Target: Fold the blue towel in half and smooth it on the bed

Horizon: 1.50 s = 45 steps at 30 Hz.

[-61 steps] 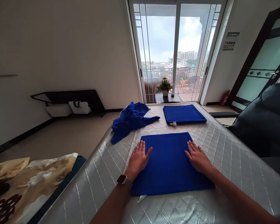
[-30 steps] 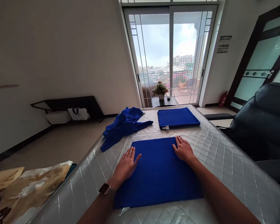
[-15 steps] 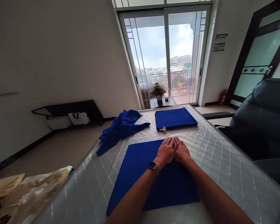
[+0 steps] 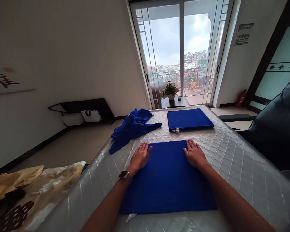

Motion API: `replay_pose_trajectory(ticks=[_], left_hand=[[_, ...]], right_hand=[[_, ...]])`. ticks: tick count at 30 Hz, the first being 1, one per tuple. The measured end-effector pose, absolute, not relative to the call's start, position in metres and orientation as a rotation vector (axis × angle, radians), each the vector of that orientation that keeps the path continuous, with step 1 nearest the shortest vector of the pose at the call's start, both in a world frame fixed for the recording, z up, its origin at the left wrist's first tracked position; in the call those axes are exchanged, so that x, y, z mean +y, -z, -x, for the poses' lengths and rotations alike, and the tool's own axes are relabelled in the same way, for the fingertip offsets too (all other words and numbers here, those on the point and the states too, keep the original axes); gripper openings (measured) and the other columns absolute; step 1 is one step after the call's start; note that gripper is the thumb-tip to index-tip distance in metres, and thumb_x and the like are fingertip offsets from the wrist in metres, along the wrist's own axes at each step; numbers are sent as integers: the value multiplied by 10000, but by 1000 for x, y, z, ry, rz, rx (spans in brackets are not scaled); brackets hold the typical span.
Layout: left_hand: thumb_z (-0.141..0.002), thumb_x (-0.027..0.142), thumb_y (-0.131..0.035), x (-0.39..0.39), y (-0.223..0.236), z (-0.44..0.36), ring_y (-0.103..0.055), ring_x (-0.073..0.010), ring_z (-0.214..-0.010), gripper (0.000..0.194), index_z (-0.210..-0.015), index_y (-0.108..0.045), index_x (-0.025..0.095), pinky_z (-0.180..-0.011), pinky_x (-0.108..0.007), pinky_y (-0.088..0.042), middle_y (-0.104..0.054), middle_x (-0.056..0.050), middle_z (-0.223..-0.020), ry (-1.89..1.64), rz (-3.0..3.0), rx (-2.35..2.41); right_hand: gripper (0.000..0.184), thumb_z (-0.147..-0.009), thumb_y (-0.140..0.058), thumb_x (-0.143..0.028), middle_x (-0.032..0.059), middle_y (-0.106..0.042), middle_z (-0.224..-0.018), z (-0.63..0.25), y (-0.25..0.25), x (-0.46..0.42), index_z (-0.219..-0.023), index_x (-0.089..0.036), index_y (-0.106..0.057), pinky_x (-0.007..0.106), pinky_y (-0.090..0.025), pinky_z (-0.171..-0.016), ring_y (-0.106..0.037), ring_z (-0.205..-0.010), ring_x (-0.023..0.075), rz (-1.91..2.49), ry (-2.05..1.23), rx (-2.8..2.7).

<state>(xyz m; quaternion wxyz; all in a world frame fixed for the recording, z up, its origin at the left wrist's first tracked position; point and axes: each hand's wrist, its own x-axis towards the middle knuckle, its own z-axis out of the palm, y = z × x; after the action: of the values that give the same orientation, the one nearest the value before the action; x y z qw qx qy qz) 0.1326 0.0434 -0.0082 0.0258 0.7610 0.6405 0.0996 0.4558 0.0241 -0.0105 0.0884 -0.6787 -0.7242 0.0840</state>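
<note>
A blue cloth (image 4: 169,180) lies flat in a rectangle on the quilted silver mattress (image 4: 232,174). My left hand (image 4: 140,156) rests palm down on its far left corner, fingers stretched out; a watch (image 4: 123,175) is on that wrist. On the far right corner lies my right hand (image 4: 195,153), flat with the thumb apart. A small white tag (image 4: 130,217) sticks out at the cloth's near edge. Beyond it sits a neatly folded blue cloth stack (image 4: 190,119) with its own tag. To the left of the stack is a crumpled blue cloth (image 4: 135,127).
Brown and cream patterned fabric (image 4: 55,190) is low on the left beside the mattress. A black chair (image 4: 277,125) stands at the right. Past the mattress are a small dark table (image 4: 175,102) with a flowerpot (image 4: 171,96) and a sliding glass door (image 4: 182,48).
My hands have parted from the middle of the cloth's far edge, left hand to the left corner, right hand to the right. The view has shifted slightly, and the near tag now shows.
</note>
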Motion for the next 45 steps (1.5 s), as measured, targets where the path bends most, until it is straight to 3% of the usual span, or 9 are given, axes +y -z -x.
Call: replay_pose_trajectory(ticks=[18, 29, 38, 45], left_hand=[[-1015, 669, -208, 35, 18, -116, -319, -295, -1523, 816, -1564, -375, 88, -1251, -501, -256, -378, -200, -1617, -505, -2298, 2018], [-1022, 648, -244, 32, 17, -112, -285, -274, -1536, 788, -1587, -321, 104, -1261, -498, -252, -335, -161, -1644, -501, -2269, 2029], [-1032, 611, -262, 31, 17, -107, -327, -276, -1515, 720, -1564, -387, 142, -1245, -508, -300, -383, -133, -1624, -547, -2261, 2045], [-1024, 559, -296, 30, -6, -114, -386, -296, -1491, 642, -1457, -541, 153, -1223, -498, -342, -485, -134, -1572, -669, -2313, 2098]], right_hand=[[697, -1036, -207, -466, 57, -182, -1699, -458, 22, 26, -1633, -106, -208, 381, -104, -1269, -119, -1570, 178, 2039, -151, -2199], [698, -1034, -216, -491, 22, -174, -1690, -454, 17, 21, -1624, -116, -221, 385, -124, -1278, -132, -1566, 177, 2018, -196, -2159], [676, -1016, -279, -475, 34, -243, -1666, -449, 16, 20, -1601, -139, -330, 410, -178, -1276, -190, -1552, 204, 1952, -233, -2090], [604, -1004, -365, -391, 72, -307, -1654, -444, -9, 13, -1560, -164, -433, 465, -190, -1272, -209, -1548, 249, 1877, -185, -2076]])
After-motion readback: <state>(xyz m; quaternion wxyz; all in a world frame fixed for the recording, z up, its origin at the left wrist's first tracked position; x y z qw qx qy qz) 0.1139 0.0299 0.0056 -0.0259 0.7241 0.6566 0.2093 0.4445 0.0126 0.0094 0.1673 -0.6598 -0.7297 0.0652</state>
